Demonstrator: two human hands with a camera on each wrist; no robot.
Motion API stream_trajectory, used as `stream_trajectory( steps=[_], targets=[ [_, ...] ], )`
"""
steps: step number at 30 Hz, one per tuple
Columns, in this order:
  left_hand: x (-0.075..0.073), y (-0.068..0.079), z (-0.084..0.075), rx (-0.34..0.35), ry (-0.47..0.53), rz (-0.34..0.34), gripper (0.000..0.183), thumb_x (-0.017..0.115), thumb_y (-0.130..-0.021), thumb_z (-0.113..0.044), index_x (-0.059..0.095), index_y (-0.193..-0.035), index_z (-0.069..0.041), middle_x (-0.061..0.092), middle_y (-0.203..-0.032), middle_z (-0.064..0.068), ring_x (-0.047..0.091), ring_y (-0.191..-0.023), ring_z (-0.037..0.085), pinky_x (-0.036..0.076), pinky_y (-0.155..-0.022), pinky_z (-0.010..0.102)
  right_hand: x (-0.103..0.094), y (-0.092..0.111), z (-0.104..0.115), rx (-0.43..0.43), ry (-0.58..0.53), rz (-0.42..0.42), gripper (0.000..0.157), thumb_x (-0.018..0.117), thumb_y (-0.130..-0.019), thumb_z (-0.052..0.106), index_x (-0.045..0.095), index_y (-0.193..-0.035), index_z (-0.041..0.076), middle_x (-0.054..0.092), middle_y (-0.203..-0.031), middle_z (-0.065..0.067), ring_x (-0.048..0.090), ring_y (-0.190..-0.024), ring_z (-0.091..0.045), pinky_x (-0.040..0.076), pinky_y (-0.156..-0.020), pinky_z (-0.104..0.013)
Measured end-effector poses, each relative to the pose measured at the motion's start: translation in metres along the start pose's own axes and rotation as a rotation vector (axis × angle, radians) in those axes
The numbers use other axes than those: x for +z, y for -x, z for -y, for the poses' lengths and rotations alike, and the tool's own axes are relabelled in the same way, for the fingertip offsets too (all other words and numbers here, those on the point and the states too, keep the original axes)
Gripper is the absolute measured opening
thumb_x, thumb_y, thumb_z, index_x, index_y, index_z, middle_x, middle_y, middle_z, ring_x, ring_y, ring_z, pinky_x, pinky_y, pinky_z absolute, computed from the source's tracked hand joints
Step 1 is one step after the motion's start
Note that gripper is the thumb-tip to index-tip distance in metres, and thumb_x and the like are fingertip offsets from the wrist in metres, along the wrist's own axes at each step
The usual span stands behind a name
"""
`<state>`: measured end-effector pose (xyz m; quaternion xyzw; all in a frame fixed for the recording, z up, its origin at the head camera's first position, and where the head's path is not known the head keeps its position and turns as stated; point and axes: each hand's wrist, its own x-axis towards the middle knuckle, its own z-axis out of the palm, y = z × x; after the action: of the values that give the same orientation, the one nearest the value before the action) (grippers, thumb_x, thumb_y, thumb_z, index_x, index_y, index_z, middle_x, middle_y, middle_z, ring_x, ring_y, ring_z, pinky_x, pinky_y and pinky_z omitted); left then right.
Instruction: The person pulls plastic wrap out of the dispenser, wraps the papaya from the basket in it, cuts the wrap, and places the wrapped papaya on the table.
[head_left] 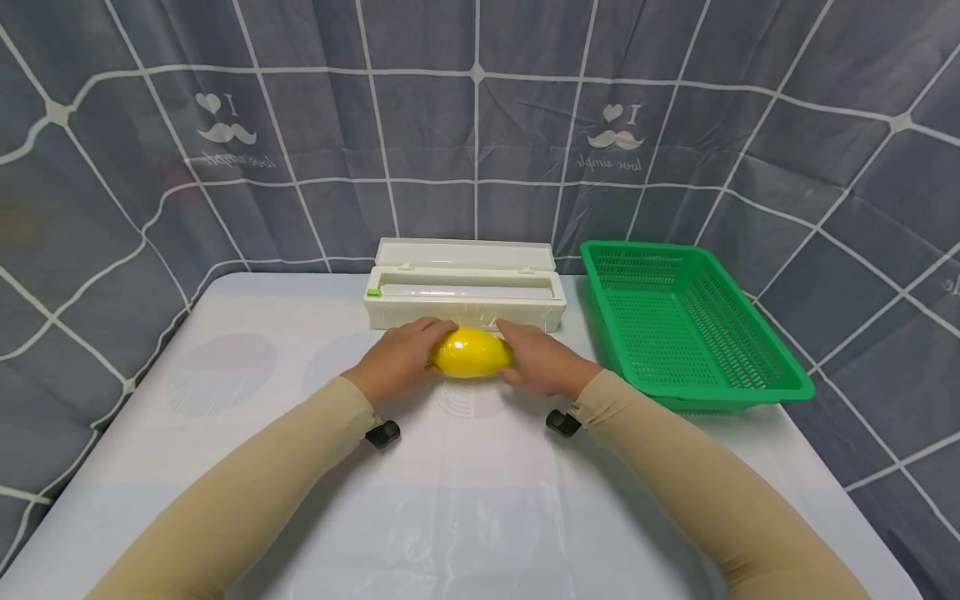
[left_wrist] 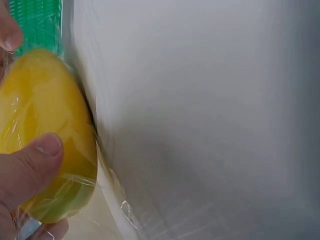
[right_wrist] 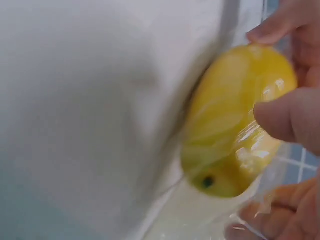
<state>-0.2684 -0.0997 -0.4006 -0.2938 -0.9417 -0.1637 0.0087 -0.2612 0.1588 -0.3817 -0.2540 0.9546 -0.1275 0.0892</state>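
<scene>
Gripping the yellow fruit (head_left: 472, 353) at both ends, the left hand (head_left: 405, 354) and right hand (head_left: 543, 358) held it in front of the white box (head_left: 465, 313); it seemed firm, but probably slippery under clear film (right_wrist: 250, 134), so those ends suited best.

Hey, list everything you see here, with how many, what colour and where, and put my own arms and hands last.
Yellow fruit: one, yellow with a greenish end, between the hands
Clear film: count unclear, transparent, over the fruit
White box: one, white, lid raised, behind the fruit
Slider: one, bright green, box's left end
Basket: one, green, right of the box
Table: one, mostly white, under everything
Curtain: count unclear, grey with white lines, behind and beside the table
Wrist devices: two, black, one at each wrist
Sleeves: two, tan, on both arms
Left hand: one, bare, fruit's left end
Right hand: one, bare, fruit's right end
</scene>
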Motion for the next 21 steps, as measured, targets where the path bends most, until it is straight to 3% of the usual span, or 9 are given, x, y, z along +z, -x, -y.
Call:
stream_trajectory(
  steps=[5, 10, 15, 21],
  targets=[
    [-0.002, -0.003, 0.002, -0.023, 0.023, 0.035, 0.076, 0.084, -0.091, -0.014, 0.047, -0.157, -0.013, 0.052, -0.157, 0.009, 0.056, -0.141, 0.035, 0.041, -0.122, 0.053, 0.001, 0.000, 0.012, -0.031, 0.136, -0.140, 0.088, 0.078, -0.094, 0.036, 0.035, -0.161, -0.001, 0.027, -0.172, -0.022, 0.028, -0.158, -0.042, 0.021, -0.132, -0.054],
    [-0.002, -0.006, 0.004, -0.028, 0.018, 0.053, 0.076, 0.083, -0.092, -0.015, 0.045, -0.158, -0.013, 0.051, -0.158, 0.010, 0.055, -0.141, 0.035, 0.040, -0.123, 0.055, 0.007, -0.003, 0.021, -0.006, 0.275, -0.268, 0.089, 0.083, -0.088, 0.043, 0.043, -0.155, 0.000, 0.033, -0.167, -0.025, 0.034, -0.152, -0.045, 0.025, -0.129, -0.058],
    [-0.003, -0.007, 0.006, -0.031, 0.009, 0.067, 0.077, 0.082, -0.093, -0.017, 0.043, -0.159, -0.013, 0.049, -0.159, 0.010, 0.053, -0.143, 0.034, 0.039, -0.124, 0.054, 0.010, -0.008, 0.025, -0.044, 0.247, -0.176, 0.099, 0.087, -0.085, 0.044, 0.037, -0.160, 0.002, 0.035, -0.169, -0.020, 0.034, -0.155, -0.039, 0.023, -0.132, -0.052],
    [-0.004, -0.004, 0.007, -0.042, 0.044, 0.075, 0.076, 0.081, -0.094, -0.016, 0.042, -0.159, -0.015, 0.048, -0.160, 0.008, 0.052, -0.145, 0.034, 0.039, -0.124, 0.053, 0.016, -0.015, 0.017, -0.009, 0.169, -0.069, 0.101, 0.089, -0.086, 0.036, 0.031, -0.163, 0.004, 0.044, -0.163, -0.017, 0.050, -0.146, -0.036, 0.037, -0.125, -0.051]
  ],
)
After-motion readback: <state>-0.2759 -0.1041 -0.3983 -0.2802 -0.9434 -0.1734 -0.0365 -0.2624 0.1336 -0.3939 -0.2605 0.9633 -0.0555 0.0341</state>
